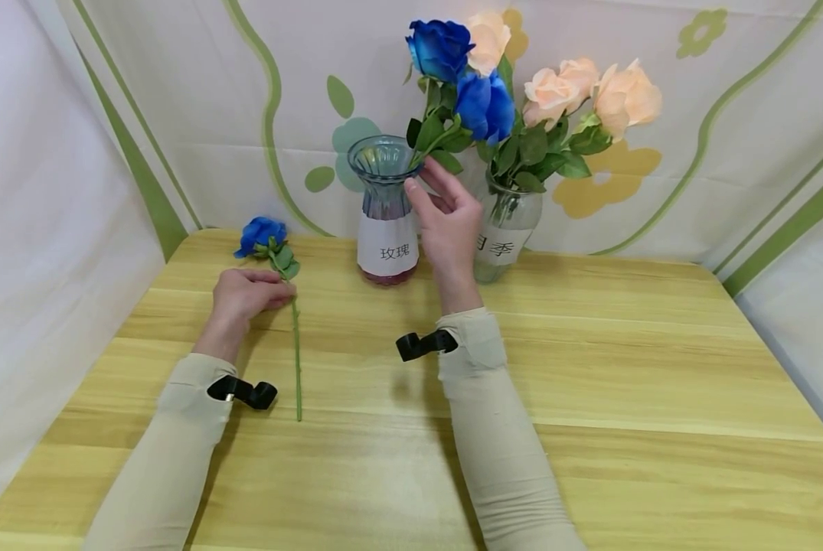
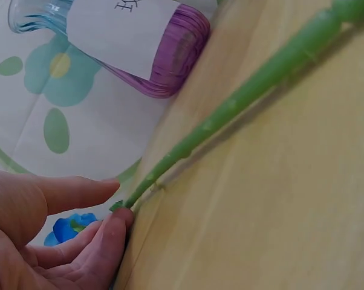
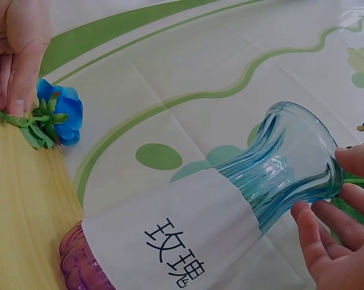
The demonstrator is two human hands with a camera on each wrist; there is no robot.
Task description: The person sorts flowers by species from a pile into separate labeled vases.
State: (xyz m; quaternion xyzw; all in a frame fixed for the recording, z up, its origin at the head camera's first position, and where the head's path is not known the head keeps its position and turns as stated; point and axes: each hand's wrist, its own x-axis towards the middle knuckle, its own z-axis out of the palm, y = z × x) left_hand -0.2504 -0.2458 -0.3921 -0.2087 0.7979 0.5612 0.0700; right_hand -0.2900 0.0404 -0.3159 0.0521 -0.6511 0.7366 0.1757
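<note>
In the head view, my left hand [image 1: 249, 295] is at the stem [image 1: 297, 352] of a blue rose [image 1: 261, 236] lying on the wooden table. The left wrist view has the fingertips right at that stem and a gap below the thumb. My right hand [image 1: 449, 222] holds the rim of a blue-purple glass vase [image 1: 388, 199], thumb in front and fingers at the far side. Two blue roses [image 1: 485, 105] lean out over the right side of this vase's mouth, their leafy stems close to my fingers. A white label [image 3: 170, 235] with black characters wraps the vase.
Behind my right hand stands a clear glass vase [image 1: 514, 210] with several peach roses [image 1: 628, 96] and its own label. A patterned white cloth [image 1: 232, 153] hangs along the back edge of the wooden table [image 1: 659, 367].
</note>
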